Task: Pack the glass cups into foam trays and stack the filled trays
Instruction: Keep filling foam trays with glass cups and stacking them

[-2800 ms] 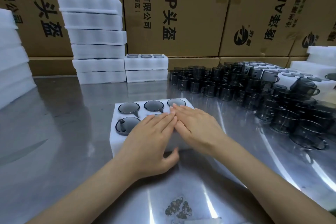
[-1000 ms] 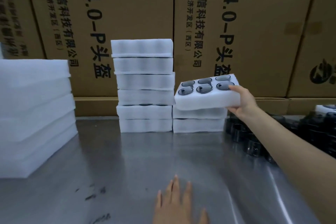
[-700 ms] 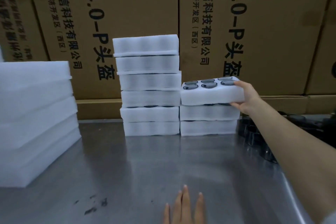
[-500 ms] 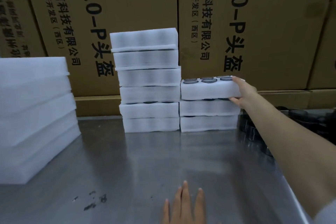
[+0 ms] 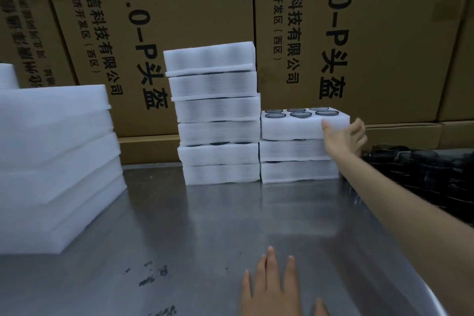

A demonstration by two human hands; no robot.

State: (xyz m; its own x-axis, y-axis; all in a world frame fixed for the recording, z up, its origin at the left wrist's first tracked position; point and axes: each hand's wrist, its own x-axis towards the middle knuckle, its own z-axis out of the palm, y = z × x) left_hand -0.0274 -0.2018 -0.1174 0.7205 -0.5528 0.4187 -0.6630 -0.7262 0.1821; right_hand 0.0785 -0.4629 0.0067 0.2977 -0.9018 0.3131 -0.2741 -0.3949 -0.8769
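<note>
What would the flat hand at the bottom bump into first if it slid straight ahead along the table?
The left hand points up the bare steel table toward the shorter foam tray stack. That stack's bottom tray looks like the first thing it would meet, though depth is hard to judge.

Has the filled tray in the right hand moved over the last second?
Yes. The filled tray came down onto the short stack beside the tall stack.
</note>
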